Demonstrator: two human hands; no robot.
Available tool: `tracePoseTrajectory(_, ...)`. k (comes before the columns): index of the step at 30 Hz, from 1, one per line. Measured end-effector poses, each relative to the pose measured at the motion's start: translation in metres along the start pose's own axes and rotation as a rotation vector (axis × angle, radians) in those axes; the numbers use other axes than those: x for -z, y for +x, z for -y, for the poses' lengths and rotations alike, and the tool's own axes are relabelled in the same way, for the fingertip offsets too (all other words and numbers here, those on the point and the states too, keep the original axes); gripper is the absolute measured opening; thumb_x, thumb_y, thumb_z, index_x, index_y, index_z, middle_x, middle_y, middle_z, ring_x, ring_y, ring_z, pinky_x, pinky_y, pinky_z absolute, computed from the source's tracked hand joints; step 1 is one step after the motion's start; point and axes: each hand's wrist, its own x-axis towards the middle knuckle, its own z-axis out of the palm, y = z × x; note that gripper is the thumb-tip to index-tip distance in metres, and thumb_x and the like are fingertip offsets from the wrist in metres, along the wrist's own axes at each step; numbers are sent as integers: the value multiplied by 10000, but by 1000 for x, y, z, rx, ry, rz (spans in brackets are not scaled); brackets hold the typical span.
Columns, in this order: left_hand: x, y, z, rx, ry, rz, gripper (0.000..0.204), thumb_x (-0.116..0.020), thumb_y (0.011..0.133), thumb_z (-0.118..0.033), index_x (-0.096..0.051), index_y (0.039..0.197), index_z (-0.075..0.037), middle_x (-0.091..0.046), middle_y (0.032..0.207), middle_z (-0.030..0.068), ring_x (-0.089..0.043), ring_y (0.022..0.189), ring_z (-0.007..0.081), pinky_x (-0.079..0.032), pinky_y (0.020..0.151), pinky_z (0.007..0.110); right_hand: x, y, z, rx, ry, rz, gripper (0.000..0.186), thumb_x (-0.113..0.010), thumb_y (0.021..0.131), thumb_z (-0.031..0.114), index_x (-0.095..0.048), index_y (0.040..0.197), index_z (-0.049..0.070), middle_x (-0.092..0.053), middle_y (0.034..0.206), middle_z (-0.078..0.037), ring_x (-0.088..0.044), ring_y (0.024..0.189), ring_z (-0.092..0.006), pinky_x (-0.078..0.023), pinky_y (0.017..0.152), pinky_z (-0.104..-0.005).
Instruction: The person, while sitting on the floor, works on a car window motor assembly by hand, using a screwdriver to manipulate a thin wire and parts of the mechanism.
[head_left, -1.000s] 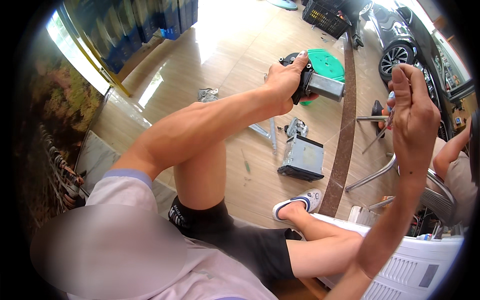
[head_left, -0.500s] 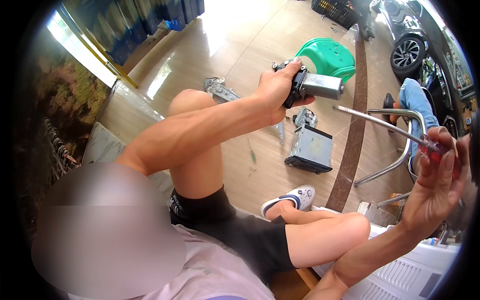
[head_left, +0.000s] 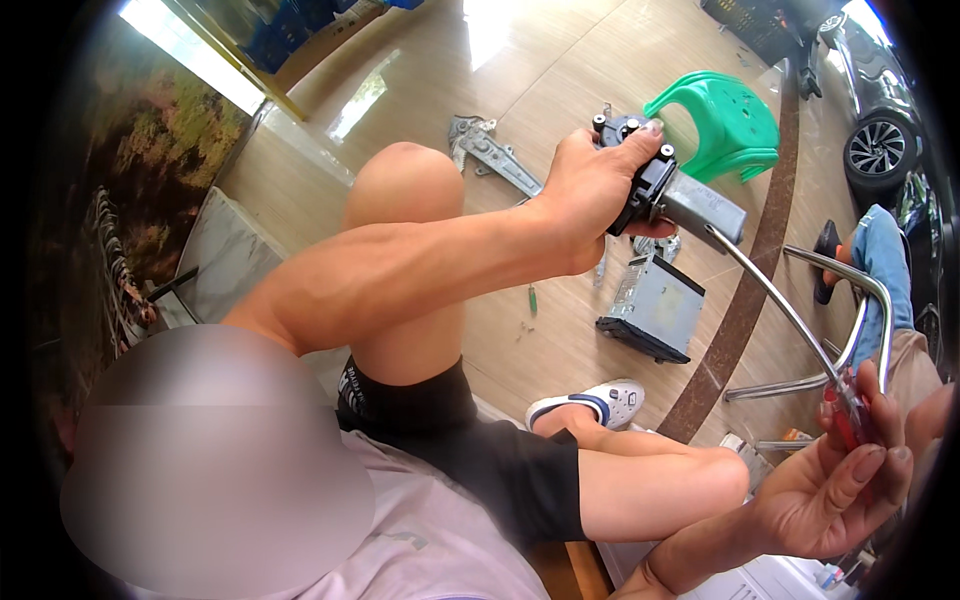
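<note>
My left hand (head_left: 585,205) grips a small electric motor (head_left: 704,207) by its black gear housing, thumb on top. The motor's silver metal can points to the right, away from my palm. In my right hand (head_left: 825,500), at the lower right, is a screwdriver (head_left: 778,296) with a clear red handle and a long metal shaft. Its shaft slants up and left, and the tip overlaps the near edge of the silver can. Whether they touch, I cannot tell. The fingers of my right hand are curled around the handle.
A metal bracket (head_left: 498,160), a silver box-shaped unit (head_left: 655,305) and a green-handled tool (head_left: 533,301) lie on the tiled floor. Beyond stands a green plastic stool (head_left: 730,120). At right are a metal-framed chair (head_left: 880,310), a person's jeans-clad leg (head_left: 882,262) and a dark car (head_left: 880,85).
The whole view has shifted. My right hand has come lower, leaving the screwdriver steeper, and its tip now overlaps the motor's can where a gap showed before. My left hand keeps its hold.
</note>
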Motion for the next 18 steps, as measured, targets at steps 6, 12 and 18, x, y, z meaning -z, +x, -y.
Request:
tracePoseTrajectory(6, -1, -6, -7, -49, 9, 56, 366, -641, 978, -370, -538, 1069, -31, -655, 930, 97, -704, 795, 180, -636, 615, 337, -5, -3, -9, -90, 144, -47, 268, -397, 1055, 53, -548, 1270, -3, -607, 1221, -323, -632, 1140, -451, -602, 911, -406)
tracePoseTrajectory(12, -4, -8, -5, -40, 11, 39, 374, -658, 965, -380, -549, 1069, -38, -664, 921, 77, -702, 755, 148, -629, 603, 318, -6, -2, -6, -124, 187, -12, 268, -371, 1048, 36, -550, 1245, 3, -597, 1240, -317, -624, 1163, -440, -588, 939, -404)
tracePoseTrajectory(18, -7, -12, -6, -29, -4, 52, 368, -667, 959, -377, -559, 1077, -46, -666, 918, 58, -701, 740, 134, -628, 606, 322, -16, -6, -12, -136, 222, 3, 243, -373, 1040, 20, -537, 1218, -3, -594, 1253, -298, -608, 1177, -461, -584, 948, -411)
